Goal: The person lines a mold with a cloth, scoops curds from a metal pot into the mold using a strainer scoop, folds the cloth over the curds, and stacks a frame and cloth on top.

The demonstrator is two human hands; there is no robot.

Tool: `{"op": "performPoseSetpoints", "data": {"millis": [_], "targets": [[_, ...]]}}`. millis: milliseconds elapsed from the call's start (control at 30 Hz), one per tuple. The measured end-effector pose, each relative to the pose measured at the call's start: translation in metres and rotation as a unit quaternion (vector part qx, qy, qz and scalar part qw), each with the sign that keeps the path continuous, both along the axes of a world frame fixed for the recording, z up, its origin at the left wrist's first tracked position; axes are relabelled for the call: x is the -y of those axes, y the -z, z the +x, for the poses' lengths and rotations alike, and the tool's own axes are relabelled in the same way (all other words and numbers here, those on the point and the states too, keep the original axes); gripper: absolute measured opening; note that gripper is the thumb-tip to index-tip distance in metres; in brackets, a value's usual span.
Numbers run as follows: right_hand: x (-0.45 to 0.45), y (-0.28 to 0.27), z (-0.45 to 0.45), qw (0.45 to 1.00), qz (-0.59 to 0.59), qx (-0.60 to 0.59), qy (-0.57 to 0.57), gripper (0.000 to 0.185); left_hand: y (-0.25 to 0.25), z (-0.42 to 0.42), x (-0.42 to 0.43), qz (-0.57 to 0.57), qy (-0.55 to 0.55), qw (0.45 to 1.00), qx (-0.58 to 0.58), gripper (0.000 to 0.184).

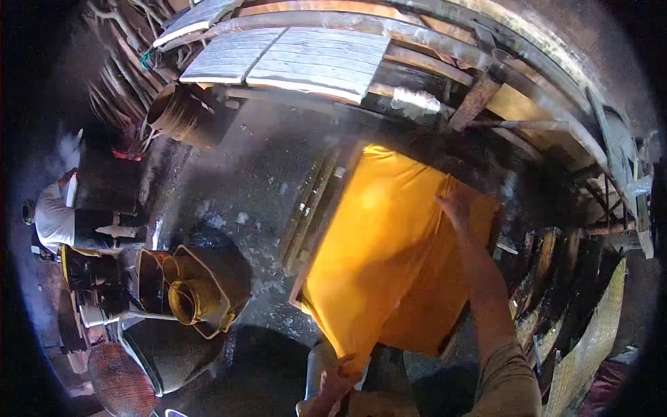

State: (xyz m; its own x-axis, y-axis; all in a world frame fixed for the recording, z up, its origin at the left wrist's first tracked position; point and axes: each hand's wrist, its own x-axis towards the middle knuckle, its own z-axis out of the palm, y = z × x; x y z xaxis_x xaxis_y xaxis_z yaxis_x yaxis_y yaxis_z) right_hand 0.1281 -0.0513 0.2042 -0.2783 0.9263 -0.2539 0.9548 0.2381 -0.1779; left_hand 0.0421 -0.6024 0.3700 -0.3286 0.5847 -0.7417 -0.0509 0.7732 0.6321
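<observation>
A bright orange-yellow cloth [365, 222] lies spread over a shallow wooden frame [325, 236] in front of me. Its near corner is drawn down toward my body, where my left hand [337, 381] is closed around the bunched fabric. My right hand [455, 205] reaches across to the cloth's far right side and pinches it along a fold. Right of that fold, a darker orange surface [434, 306] shows inside the frame. Creases run through the cloth between my two hands.
At the left, metal cans [184, 302] stand in a dark container beside a large round vessel [170, 354] and a woven basket [119, 379]. Another person [55, 215] works beyond them. A rusty drum [177, 115] and pale slatted panels [316, 59] are farther back; wooden slats [549, 271] stand right.
</observation>
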Motion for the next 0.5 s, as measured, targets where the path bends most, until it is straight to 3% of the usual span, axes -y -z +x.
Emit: {"op": "performPoseSetpoints", "data": {"millis": [67, 100, 133, 200, 233, 267, 300, 367, 400, 433, 467, 500], "targets": [[0.015, -0.011, 0.004, 1.000, 0.016, 0.007, 0.016, 0.036, 0.001, 0.008, 0.003, -0.028, -0.007, 1.000, 0.004, 0.051], [0.016, -0.016, 0.006, 1.000, 0.021, 0.008, 0.022, 0.033, 0.000, 0.011, 0.003, 0.044, 0.092, 0.984, -0.147, 0.046], [0.000, -0.017, 0.005, 0.991, -0.094, -0.048, 0.085, 0.040, -0.002, 0.012, 0.001, 0.112, 0.185, 0.932, -0.290, 0.041], [-0.008, -0.011, 0.006, 0.962, -0.211, -0.100, 0.141, 0.049, -0.002, 0.019, 0.000, 0.106, 0.137, 0.951, -0.255, 0.038], [-0.011, -0.007, 0.006, 0.859, -0.193, -0.386, 0.276, 0.046, 0.001, 0.024, -0.002, 0.104, 0.089, 0.966, -0.220, 0.035], [-0.013, -0.007, 0.002, 0.658, -0.156, -0.630, 0.382, 0.043, 0.008, 0.031, 0.004, 0.104, 0.084, 0.966, -0.223, 0.035], [-0.013, -0.047, -0.004, 0.693, -0.193, -0.577, 0.388, 0.044, 0.016, 0.039, 0.011, 0.102, 0.079, 0.972, -0.196, 0.030], [-0.038, -0.060, 0.005, 0.866, 0.008, -0.425, 0.265, 0.044, 0.026, 0.049, 0.015, 0.102, 0.067, 0.977, -0.173, 0.024], [-0.059, -0.055, 0.023, 0.845, 0.042, -0.489, 0.212, 0.046, 0.023, 0.053, 0.016, 0.042, 0.091, 0.985, -0.140, 0.023], [-0.084, -0.036, 0.052, 0.858, 0.103, -0.467, 0.189, 0.047, 0.021, 0.056, 0.016, -0.016, 0.115, 0.988, -0.106, 0.024], [-0.110, -0.015, 0.081, 0.866, 0.167, -0.440, 0.169, 0.048, 0.015, 0.058, 0.016, -0.017, 0.111, 0.988, -0.108, 0.024], [-0.108, -0.009, 0.093, 0.851, 0.157, -0.458, 0.203, 0.041, 0.007, 0.058, 0.016, 0.013, 0.131, 0.987, -0.090, 0.025]]}}
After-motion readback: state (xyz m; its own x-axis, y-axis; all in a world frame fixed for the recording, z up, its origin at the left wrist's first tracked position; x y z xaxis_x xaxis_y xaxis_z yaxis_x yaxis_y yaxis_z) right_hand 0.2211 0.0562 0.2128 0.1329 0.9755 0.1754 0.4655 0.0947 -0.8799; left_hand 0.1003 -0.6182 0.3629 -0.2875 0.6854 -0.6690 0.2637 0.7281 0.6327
